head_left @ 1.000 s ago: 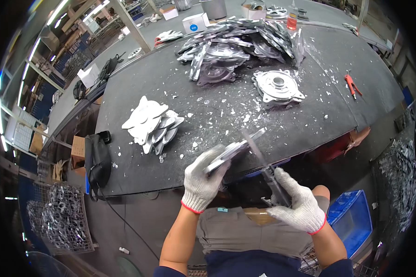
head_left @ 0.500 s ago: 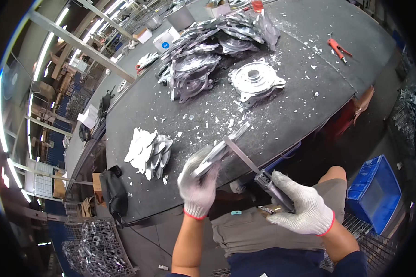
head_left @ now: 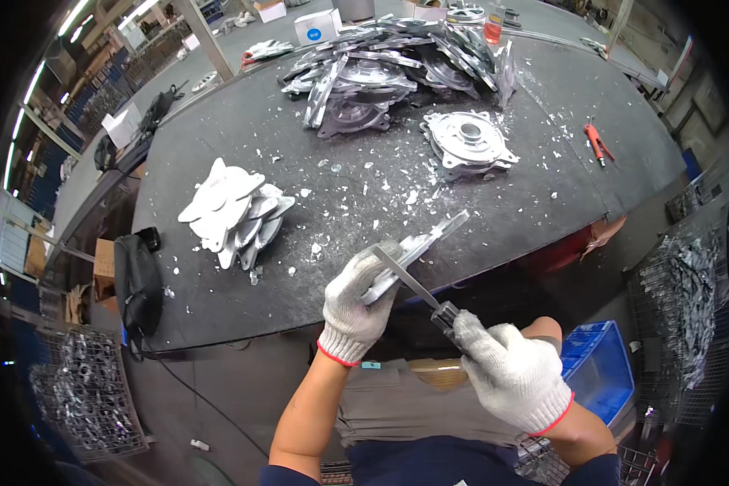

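My left hand (head_left: 353, 312), in a white knit glove with a red cuff, is closed around a silver cast metal part (head_left: 436, 233), held tilted above the table's front edge. My gloved right hand (head_left: 517, 374) grips the dark body of a file tool (head_left: 444, 316). Its narrow flat blade (head_left: 413, 283) crosses the part close to my left fingers; whether it touches the metal I cannot make out. Left of my hands lies a heap of flat silver castings (head_left: 235, 212). Beyond them, round flanged covers (head_left: 470, 136) sit stacked on the dark table (head_left: 332, 194).
A large pile of castings (head_left: 381, 73) covers the back of the table. A red air blow gun (head_left: 598, 146) lies at the right. Metal chips are scattered about. A blue bin (head_left: 607, 364) stands low at right; a black bag (head_left: 138, 283) hangs at the left edge.
The view has shifted, showing more of the right side. My right hand has turned with the back of the glove now upward, and the blade sits nearer my left fingers. Both hands keep their hold.
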The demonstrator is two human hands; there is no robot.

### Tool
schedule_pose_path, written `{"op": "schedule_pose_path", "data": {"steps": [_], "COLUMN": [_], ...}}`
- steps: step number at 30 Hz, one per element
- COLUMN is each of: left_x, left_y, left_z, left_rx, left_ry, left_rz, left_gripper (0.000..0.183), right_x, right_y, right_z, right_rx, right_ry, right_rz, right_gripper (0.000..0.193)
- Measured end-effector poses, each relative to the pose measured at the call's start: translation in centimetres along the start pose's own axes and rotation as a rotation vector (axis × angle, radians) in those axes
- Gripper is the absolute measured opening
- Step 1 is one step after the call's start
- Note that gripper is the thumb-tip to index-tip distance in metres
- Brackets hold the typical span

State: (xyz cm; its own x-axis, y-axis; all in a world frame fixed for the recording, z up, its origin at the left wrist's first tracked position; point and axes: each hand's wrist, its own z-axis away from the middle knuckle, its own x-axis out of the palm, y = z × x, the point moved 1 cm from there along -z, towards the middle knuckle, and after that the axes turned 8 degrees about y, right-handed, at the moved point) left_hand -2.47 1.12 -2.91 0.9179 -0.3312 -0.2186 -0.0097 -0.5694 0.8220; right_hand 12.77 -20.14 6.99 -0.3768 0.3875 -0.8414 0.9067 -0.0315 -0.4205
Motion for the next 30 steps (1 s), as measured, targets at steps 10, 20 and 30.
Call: {"op": "schedule_pose_path", "data": {"steps": [10, 20, 30], "left_x": [0.5, 0.2, 0.2], "left_y": [0.0, 0.5, 0.7], "left_z": [-0.1, -0.4, -0.6], "left_rx": [0.072, 0.068, 0.035], "left_ry": [0.002, 0.027, 0.002], "left_rz": [0.009, -0.056, -0.044], "left_gripper": [0.036, 0.036, 0.041], "right_x": [0.3, -1.5, -0.7], "right_y": [-0.3, 0.5, -0.2], "right_z": [0.0, -0.3, 0.1], "right_rx": [-0.016, 0.069, -0.010], "right_ry": [-0.038, -0.024, -0.079], "right_rz": [0.068, -0.006, 0.163], "right_gripper": [0.057, 0.052, 0.052]}}
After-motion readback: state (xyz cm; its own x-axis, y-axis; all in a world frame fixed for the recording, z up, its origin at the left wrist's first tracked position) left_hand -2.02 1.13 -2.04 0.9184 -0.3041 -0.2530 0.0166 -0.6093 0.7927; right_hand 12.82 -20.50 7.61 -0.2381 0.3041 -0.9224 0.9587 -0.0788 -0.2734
